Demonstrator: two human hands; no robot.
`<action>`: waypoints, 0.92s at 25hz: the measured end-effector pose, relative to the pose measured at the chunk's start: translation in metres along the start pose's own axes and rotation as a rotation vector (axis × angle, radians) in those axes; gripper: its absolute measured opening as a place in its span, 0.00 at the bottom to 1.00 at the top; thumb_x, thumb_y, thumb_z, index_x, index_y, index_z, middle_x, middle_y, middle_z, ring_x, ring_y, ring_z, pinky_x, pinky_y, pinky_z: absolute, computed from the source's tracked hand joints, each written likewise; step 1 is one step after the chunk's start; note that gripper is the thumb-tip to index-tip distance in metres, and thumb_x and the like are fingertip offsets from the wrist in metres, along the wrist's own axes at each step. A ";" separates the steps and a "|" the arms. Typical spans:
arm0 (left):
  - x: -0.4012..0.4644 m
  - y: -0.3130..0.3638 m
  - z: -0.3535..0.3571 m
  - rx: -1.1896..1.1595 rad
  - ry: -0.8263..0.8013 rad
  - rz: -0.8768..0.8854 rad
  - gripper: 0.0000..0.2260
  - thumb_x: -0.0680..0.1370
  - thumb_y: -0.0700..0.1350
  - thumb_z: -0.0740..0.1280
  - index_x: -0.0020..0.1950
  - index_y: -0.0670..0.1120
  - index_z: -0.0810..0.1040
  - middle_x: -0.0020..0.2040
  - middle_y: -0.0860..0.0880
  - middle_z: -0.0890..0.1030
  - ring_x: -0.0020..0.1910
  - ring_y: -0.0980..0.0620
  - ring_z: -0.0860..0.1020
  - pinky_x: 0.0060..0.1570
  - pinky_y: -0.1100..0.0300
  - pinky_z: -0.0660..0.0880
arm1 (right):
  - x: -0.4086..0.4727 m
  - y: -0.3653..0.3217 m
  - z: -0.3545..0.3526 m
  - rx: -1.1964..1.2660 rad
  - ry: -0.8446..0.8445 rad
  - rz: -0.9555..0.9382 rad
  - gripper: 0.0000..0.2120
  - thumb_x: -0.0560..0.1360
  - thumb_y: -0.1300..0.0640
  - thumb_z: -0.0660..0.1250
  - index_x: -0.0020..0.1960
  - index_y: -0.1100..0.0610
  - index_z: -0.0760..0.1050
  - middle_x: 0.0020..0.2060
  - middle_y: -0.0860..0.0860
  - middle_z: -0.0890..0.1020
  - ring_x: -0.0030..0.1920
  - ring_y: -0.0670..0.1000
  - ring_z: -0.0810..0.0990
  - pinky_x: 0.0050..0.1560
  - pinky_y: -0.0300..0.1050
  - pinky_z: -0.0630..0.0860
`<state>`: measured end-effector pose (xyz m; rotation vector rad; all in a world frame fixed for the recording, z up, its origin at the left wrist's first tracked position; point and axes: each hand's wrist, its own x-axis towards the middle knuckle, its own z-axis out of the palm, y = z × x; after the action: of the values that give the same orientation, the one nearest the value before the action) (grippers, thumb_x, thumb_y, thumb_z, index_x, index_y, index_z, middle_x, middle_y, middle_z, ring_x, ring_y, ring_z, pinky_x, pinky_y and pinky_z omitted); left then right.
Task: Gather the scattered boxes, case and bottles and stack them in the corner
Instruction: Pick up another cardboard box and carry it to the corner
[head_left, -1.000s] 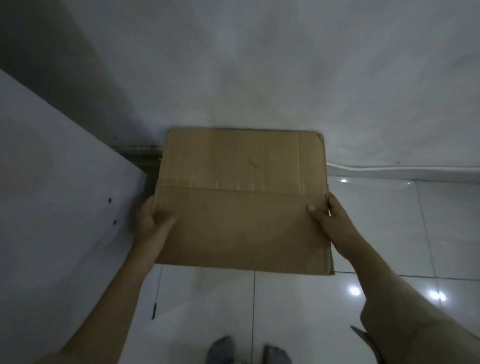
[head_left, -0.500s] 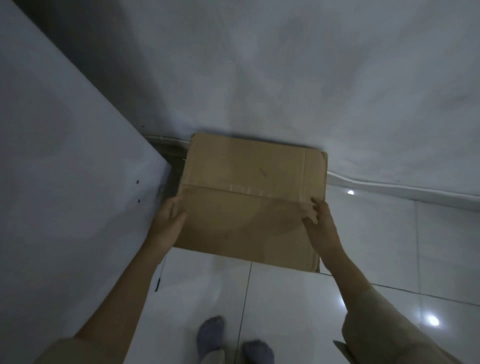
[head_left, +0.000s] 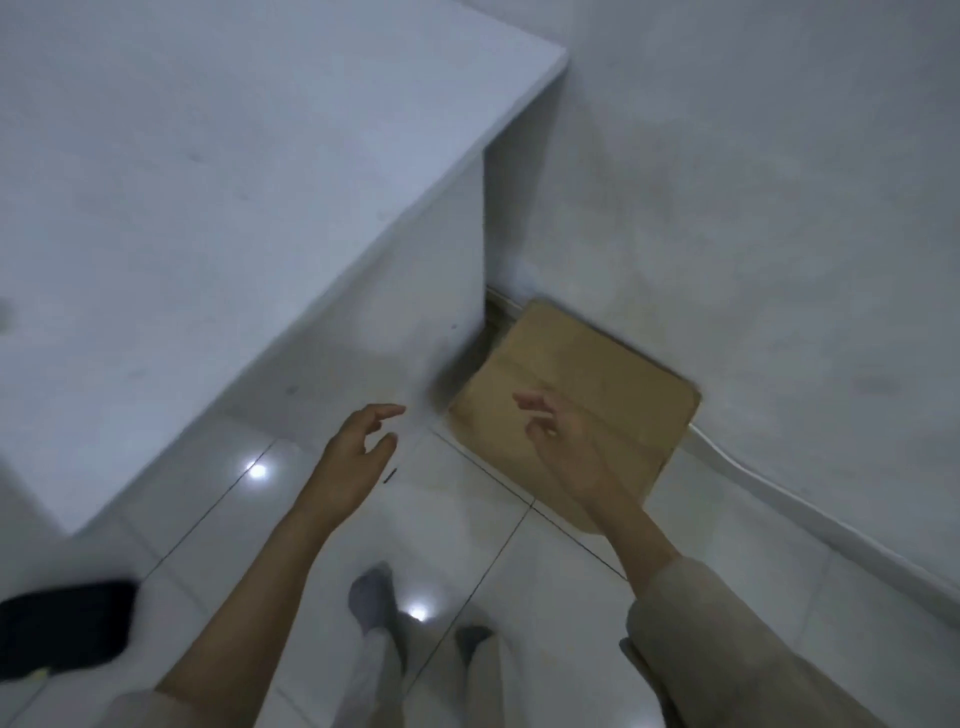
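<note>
From the head view we see the cardboard box (head_left: 582, 395) right of centre, lying on the tiled floor (head_left: 467, 509) in the corner between the white cabinet (head_left: 208, 208) and the wall (head_left: 753, 182). Our right hand (head_left: 566, 447) covers part of its near edge. Motion blur smears everything, and a dark object (head_left: 62, 629) at lower left is cut off and unidentifiable. A second ago both hands gripped the box; now our left hand (head_left: 353, 457) and right hover empty, fingers loosely spread.

Single head-worn view (somewhat blurred), steeply down and forward, seemingly standing height above tiled floor (head_left: 457, 519).
</note>
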<state>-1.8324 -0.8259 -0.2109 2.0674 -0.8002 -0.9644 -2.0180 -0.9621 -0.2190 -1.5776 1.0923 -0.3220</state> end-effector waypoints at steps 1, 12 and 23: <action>-0.024 0.005 -0.022 0.019 0.018 0.012 0.14 0.79 0.39 0.60 0.61 0.52 0.73 0.65 0.49 0.73 0.66 0.51 0.69 0.62 0.60 0.67 | -0.013 -0.026 0.002 -0.030 -0.048 -0.065 0.15 0.76 0.71 0.57 0.60 0.65 0.72 0.59 0.59 0.77 0.54 0.55 0.76 0.44 0.25 0.69; -0.289 -0.020 -0.269 -0.039 0.511 -0.058 0.13 0.79 0.40 0.59 0.63 0.49 0.72 0.63 0.53 0.74 0.61 0.56 0.70 0.59 0.64 0.64 | -0.138 -0.269 0.190 -0.289 -0.629 -0.533 0.13 0.76 0.67 0.57 0.56 0.59 0.76 0.53 0.51 0.79 0.51 0.49 0.77 0.46 0.28 0.71; -0.572 -0.196 -0.405 -0.154 1.008 -0.428 0.14 0.78 0.37 0.58 0.62 0.44 0.73 0.61 0.48 0.76 0.57 0.54 0.71 0.52 0.63 0.65 | -0.342 -0.344 0.485 -0.425 -1.212 -0.744 0.11 0.78 0.63 0.58 0.51 0.51 0.76 0.52 0.48 0.80 0.49 0.43 0.77 0.46 0.25 0.69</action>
<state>-1.7597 -0.1458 0.0392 2.2338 0.2396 -0.0734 -1.6964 -0.4148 0.0409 -2.0247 -0.4097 0.4073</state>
